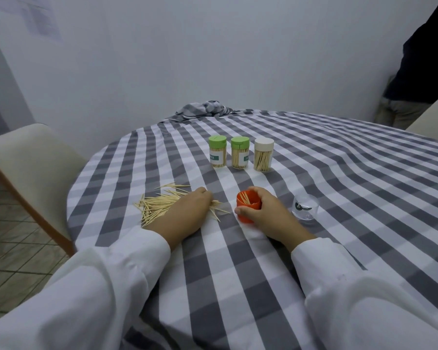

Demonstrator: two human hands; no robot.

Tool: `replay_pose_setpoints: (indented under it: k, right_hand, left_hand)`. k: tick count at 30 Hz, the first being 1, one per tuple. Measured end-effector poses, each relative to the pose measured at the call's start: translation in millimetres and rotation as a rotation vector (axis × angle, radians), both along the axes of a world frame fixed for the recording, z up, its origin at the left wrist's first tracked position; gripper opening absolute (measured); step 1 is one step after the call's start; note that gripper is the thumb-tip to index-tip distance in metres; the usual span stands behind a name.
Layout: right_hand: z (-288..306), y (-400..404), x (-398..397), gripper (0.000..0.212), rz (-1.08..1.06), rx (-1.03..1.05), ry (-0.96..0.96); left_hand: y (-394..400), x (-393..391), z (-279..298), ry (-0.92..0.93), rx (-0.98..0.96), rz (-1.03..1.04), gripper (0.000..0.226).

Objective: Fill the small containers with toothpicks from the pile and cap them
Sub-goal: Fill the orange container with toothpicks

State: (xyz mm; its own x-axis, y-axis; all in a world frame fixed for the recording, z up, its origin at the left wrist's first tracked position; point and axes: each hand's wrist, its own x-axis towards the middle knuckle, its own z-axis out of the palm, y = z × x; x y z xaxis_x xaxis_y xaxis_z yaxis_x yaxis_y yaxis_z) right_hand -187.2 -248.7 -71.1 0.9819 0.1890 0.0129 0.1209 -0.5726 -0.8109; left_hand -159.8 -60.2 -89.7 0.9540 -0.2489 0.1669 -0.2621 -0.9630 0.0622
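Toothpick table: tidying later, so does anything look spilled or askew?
Loose toothpicks lie scattered on the checked cloth under the left hand, and the cloth is bunched at the far edge. The three capped jars stand upright.

checked tablecloth [314, 152], beige chair [28, 157] (left)

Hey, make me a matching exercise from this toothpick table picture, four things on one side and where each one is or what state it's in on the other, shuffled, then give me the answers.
Things
1. orange container
2. white-capped container
3. toothpick pile
4. clear container

Places or states
A. at the right end of the far row, capped and filled
B. under the left hand
C. gripped by the right hand, open, a few toothpicks inside
D. on the cloth right of the right hand, seemingly without toothpicks

Pairs: 1-C, 2-A, 3-B, 4-D
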Motion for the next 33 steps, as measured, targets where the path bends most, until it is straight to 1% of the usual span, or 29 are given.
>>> replay_pose_setpoints:
  k: [4, 7, 8, 11, 13, 15, 18, 19, 20, 23, 25, 27, 30, 31, 33]
  right_hand:
    - [0.0, 0.1, 0.3, 0.068, 0.003, -0.008, -0.005]
    - [0.8, 0.1, 0.7, 0.068, 0.004, -0.010, -0.005]
    - [0.9, -0.1, 0.6, 0.068, 0.006, -0.010, -0.006]
    - [0.5, 0.1, 0.4, 0.068, 0.008, -0.012, -0.009]
    - [0.5, 0.4, 0.3, 0.068, 0.005, -0.015, -0.009]
    - [0.3, 0.8, 0.7, 0.068, 0.003, -0.013, -0.010]
    - [0.2, 1.0, 0.7, 0.068, 0.001, -0.004, -0.006]
    - [0.2, 1.1, 0.6, 0.068, 0.002, 0.002, -0.003]
    - [0.1, 1.1, 0.6, 0.067, 0.005, 0.012, -0.003]
    - [0.2, 0.7, -0.1, 0.064, 0.018, 0.028, -0.022]
    - [0.3, 0.1, -0.7, 0.064, 0.023, 0.023, -0.028]
    - [0.3, -0.3, -0.6, 0.065, 0.026, 0.024, -0.026]
    - [0.5, -1.4, -0.1, 0.066, 0.033, 0.016, -0.020]
    - [0.5, -2.0, 0.2, 0.066, 0.035, 0.017, -0.019]
    - [0.2, -3.0, 0.7, 0.066, 0.037, 0.024, -0.018]
  left_hand:
    - [-1.0, -4.2, 2.5, 0.006, -0.160, 0.041, 0.015]
    - [-5.6, -3.1, 5.5, -0.014, -0.305, 0.085, 0.014]
    - [-8.8, -3.1, 8.3, -0.021, -0.402, 0.105, 0.013]
    - [-24.2, -5.4, 23.2, -0.005, -0.833, 0.160, 0.020]
    - [-34.4, -8.2, 31.8, 0.027, -1.073, 0.148, 0.021]
    - [-41.8, -9.1, 36.8, 0.045, -1.233, 0.119, 0.017]
    - [-50.5, -8.1, 41.7, 0.110, -1.418, 0.088, 0.019]
    - [-52.7, -7.2, 42.0, 0.143, -1.437, 0.077, 0.018]
    - [-54.0, -6.7, 41.3, 0.178, -1.412, 0.060, 0.018]
    - [-54.9, -9.1, 34.9, 0.310, -1.232, 0.031, 0.023]
    - [-54.4, -12.2, 33.2, 0.360, -1.170, 0.054, 0.032]
    - [-53.5, -14.1, 34.9, 0.352, -1.137, 0.087, 0.037]
    - [-46.3, -12.6, 35.5, 0.286, -1.099, 0.141, 0.037]
    - [-42.1, -11.0, 33.7, 0.257, -1.059, 0.148, 0.037]
    - [-31.7, -9.8, 28.1, 0.221, -0.871, 0.135, 0.039]
